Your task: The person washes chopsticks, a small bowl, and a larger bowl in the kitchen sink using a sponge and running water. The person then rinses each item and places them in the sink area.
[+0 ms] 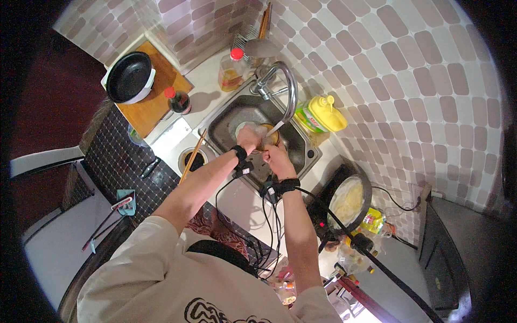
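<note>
Water runs from the curved chrome faucet into a brownish bowl over the steel sink. My right hand grips the near rim of the bowl. Blurred, my left hand is at the bowl's left side, its fingers partly hidden. Whether it holds anything cannot be made out. A pale round thing, not clear enough to name, shows in the sink just behind my left hand.
Left of the sink, chopsticks lie across a bowl of dark liquid. A dark sauce bottle and an oil jug stand behind. Right are a yellow detergent jug and a pan with pale food. Cables hang from my wrists.
</note>
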Action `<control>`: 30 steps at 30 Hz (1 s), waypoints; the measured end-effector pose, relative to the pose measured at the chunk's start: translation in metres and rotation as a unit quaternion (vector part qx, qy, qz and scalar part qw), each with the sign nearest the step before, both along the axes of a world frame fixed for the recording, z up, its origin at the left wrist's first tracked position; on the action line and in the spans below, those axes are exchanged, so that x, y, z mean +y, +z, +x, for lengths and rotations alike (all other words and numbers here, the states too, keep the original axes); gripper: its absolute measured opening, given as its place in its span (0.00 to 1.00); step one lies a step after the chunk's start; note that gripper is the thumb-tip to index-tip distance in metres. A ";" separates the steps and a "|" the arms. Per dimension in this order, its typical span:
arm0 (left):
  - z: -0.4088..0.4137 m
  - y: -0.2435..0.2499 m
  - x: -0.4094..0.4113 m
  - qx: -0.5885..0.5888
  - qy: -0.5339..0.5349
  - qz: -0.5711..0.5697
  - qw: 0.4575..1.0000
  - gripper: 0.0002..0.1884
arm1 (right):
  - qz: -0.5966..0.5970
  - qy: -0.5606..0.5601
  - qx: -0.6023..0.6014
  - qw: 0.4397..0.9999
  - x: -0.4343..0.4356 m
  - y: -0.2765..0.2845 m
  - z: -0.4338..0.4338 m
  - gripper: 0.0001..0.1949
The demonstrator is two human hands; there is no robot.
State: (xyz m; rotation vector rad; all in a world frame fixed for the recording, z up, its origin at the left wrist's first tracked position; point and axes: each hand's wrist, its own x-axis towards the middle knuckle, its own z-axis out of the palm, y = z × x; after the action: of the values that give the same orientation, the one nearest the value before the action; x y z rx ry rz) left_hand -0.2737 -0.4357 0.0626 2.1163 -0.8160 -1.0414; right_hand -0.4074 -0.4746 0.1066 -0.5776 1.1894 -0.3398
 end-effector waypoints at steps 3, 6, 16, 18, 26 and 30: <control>-0.005 -0.021 0.001 0.211 0.061 -0.051 0.974 0.10 | -0.035 0.040 0.042 0.998 -0.005 0.002 -0.004 0.24; -0.009 -0.067 0.014 0.455 0.084 -0.258 0.848 0.13 | -0.065 0.005 0.067 0.996 0.004 0.022 0.016 0.24; 0.017 -0.004 -0.006 -0.098 -0.098 -0.202 0.970 0.16 | -0.012 0.002 0.117 0.993 -0.010 -0.002 0.012 0.13; 0.005 -0.001 -0.004 -0.069 -0.038 -0.177 0.981 0.15 | -0.051 0.003 0.119 0.992 -0.013 0.007 0.014 0.11; 0.015 -0.127 0.016 0.123 -0.133 -0.328 0.927 0.11 | -0.129 0.017 0.129 0.983 0.009 0.025 0.050 0.15; 0.009 0.010 -0.002 0.260 -0.006 0.020 0.965 0.10 | -0.080 0.007 0.102 0.992 -0.008 0.011 0.011 0.08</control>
State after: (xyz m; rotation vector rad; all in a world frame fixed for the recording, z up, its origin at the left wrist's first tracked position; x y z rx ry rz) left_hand -0.2652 -0.4381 0.0724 1.7406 -0.5482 -1.5387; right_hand -0.3962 -0.4824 0.1179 -0.7741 1.3612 -0.3719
